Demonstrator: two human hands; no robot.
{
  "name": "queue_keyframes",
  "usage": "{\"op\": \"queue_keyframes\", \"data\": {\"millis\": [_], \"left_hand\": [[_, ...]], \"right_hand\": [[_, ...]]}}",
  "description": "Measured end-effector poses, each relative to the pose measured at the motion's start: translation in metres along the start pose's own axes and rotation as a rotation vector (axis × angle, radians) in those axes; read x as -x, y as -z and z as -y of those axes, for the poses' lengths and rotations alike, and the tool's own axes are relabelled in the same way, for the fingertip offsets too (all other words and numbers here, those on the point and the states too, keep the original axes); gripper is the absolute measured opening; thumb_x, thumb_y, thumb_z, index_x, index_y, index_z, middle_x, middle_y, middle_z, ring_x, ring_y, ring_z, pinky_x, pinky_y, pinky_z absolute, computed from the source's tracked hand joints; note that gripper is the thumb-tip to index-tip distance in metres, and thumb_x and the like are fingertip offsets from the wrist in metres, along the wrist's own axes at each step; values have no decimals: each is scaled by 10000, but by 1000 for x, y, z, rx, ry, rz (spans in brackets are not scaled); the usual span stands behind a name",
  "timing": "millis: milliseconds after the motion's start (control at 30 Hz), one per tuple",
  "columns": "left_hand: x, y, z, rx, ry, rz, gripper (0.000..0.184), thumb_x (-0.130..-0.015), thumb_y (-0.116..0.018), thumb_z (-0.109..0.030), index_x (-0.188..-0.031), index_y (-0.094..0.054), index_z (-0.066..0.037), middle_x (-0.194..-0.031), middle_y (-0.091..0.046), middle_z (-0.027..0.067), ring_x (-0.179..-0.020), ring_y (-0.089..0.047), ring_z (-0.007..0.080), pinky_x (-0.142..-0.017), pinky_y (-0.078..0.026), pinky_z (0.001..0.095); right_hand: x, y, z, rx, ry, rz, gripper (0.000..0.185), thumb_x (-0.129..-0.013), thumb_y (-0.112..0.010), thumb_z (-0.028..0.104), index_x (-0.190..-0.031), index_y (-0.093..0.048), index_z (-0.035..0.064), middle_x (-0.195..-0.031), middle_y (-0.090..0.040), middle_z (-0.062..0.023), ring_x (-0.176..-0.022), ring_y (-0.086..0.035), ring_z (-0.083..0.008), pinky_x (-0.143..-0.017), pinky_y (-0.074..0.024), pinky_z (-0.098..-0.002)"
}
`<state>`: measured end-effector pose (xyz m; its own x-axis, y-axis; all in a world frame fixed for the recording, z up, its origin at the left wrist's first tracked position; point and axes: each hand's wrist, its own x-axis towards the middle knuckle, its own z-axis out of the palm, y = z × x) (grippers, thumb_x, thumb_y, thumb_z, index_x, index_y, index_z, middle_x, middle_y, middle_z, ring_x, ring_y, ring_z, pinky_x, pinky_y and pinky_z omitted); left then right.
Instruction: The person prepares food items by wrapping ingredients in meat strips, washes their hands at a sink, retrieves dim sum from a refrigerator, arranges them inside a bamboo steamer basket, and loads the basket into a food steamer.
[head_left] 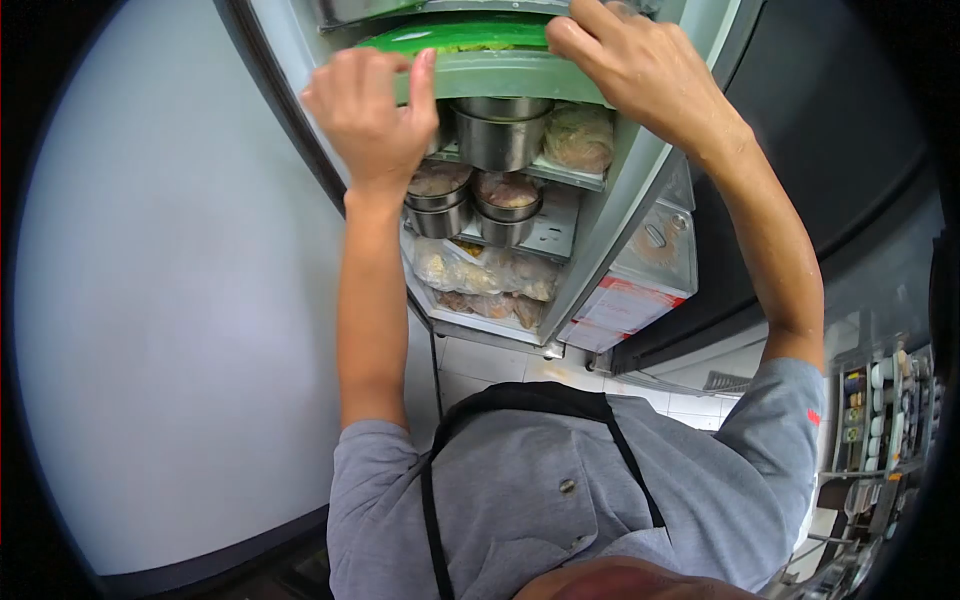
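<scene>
Both my arms reach up to a pale green tray (500, 80) at the top of an open fridge. My left hand (372, 115) is at the tray's left end, its thumb up and its other fingers curled, slightly blurred. At the right end, my right hand (635, 65) has its fingers bent over the tray's rim. Something bright green under clear wrap (460, 36) lies in the tray. Just below it, a steel pot (498, 138) and a bagged bundle (579, 137) share a shelf.
Lower shelves hold steel containers (508, 205) with food and clear bags (480, 272) of food. The fridge door (180, 280) stands open at the left. Right of the fridge are stacked boxes (625, 305) and a dark appliance (840, 130). A loaded rack (880, 410) is at the far right.
</scene>
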<state>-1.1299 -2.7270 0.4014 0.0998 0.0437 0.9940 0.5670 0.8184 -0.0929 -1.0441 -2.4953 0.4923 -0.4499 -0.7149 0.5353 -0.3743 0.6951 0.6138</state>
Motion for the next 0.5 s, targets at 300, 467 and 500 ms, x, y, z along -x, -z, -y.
{"op": "queue_keyframes", "data": {"millis": [300, 467, 500], "left_hand": [[1, -18, -9, 5, 61, -196, 88, -784, -673, -161, -729, -620, -117, -795, -577, 36, -814, -493, 235, -772, -342, 369], [25, -13, -2, 45, 128, 11, 93, -864, -622, -122, -794, -655, -70, -726, -596, 60, -732, -544, 250, -778, -379, 380], [25, -13, 3, 92, 143, -18, 114, -882, -598, -109, -802, -659, -55, -706, -603, 70, -705, -551, 263, -760, -390, 388]], "right_hand": [[-7, 5, -13, -41, 49, 90, 95, -883, -506, 106, -939, -470, 38, -793, -485, -102, -565, -564, -225, -458, -474, -350], [-13, 9, -27, -16, 151, 69, 95, -914, -494, 136, -962, -473, 56, -799, -491, -86, -523, -548, -198, -391, -425, -311], [-11, 6, -22, -16, 143, 78, 95, -914, -494, 136, -962, -473, 56, -799, -491, -86, -523, -548, -198, -391, -425, -311]]}}
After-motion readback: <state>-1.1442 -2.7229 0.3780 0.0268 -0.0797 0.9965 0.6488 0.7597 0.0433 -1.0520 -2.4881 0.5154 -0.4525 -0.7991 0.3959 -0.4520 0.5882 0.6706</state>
